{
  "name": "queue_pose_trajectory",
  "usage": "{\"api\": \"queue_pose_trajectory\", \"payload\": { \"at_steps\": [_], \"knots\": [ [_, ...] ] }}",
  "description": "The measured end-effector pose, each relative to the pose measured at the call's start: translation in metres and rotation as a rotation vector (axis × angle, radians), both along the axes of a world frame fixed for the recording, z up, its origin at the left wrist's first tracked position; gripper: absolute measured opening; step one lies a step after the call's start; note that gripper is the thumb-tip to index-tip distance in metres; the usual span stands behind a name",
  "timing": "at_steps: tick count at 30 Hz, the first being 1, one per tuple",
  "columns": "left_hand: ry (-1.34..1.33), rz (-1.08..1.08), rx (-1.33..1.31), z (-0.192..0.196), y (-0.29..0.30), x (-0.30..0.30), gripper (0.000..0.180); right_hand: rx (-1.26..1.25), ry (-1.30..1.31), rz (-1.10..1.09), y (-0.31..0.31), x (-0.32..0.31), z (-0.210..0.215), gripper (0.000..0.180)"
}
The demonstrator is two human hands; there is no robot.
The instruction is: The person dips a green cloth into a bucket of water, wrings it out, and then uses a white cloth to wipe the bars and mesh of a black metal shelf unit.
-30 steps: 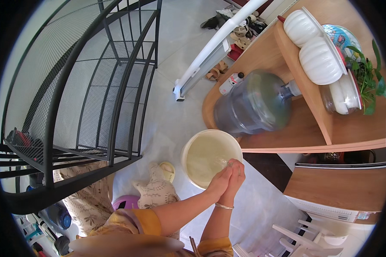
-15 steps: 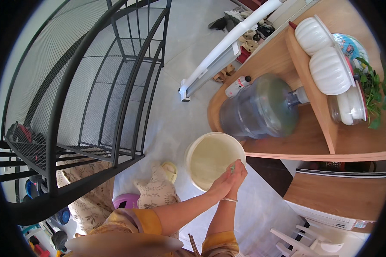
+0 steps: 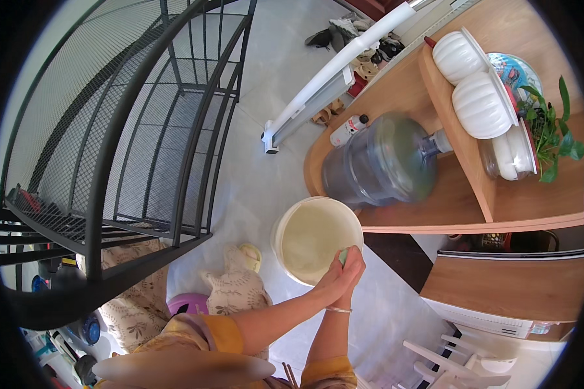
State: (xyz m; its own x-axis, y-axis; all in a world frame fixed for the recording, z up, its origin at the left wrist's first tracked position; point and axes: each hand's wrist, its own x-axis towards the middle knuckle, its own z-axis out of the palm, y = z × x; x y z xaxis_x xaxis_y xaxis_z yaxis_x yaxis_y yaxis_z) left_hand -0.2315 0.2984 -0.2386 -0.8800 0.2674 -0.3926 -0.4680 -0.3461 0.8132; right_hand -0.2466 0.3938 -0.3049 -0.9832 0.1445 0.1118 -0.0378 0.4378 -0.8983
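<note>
Bucket [image 3: 276, 236]: round, off-white, on the grey floor [image 3: 240, 185]; pale, slightly greenish liquid inside, depth unclear. Left hand [image 3: 331, 285] and right hand [image 3: 353, 267] press together above its near right rim, fingers folded round a small pale green piece [image 3: 342, 257]. Most of the piece is hidden in the grip; the visible end pokes out at the fingertips, pointing away from the person, over the bucket. Long axis seems to run with the fingers; full shape cannot be told. Light bracelet [image 3: 339, 309] on right wrist.

Right side, wooden shelf unit [image 3: 396, 217]: big clear bluish jug [image 3: 376, 159], neck toward the right of view, fill level unclear. Just beside it, a small white bottle [image 3: 348, 131], dark cap, red and dark print on its label, too small to make out. Further right, two white fluted bowls [image 3: 483, 105], a clear lidded container [image 3: 509, 155] with something white inside, and a blue plate [image 3: 514, 72] with a coloured picture.
</note>
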Motion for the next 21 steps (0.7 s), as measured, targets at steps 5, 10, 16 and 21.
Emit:
{"api": "queue_pose_trajectory", "payload": {
  "at_steps": [5, 10, 16, 21],
  "knots": [
    [-0.056, 0.033, 0.094, -0.007, -0.015, -0.013, 0.104, 0.131, -0.012, -0.059, -0.02, -0.03, 0.011, 0.032],
    [0.01, 0.018, 0.024, -0.023, -0.022, -0.01, 0.105, -0.063, -0.062, -0.138, -0.036, -0.032, -0.001, 0.027],
    [0.188, -0.062, -0.169, -0.01, -0.016, 0.002, 0.09, 0.436, 0.49, -0.251, -0.033, -0.013, 0.007, 0.024],
    [0.456, -0.157, -0.294, -0.013, -0.013, 0.027, 0.061, -0.433, -0.133, -0.297, -0.018, 0.047, 0.036, 0.022]
  ]
}}
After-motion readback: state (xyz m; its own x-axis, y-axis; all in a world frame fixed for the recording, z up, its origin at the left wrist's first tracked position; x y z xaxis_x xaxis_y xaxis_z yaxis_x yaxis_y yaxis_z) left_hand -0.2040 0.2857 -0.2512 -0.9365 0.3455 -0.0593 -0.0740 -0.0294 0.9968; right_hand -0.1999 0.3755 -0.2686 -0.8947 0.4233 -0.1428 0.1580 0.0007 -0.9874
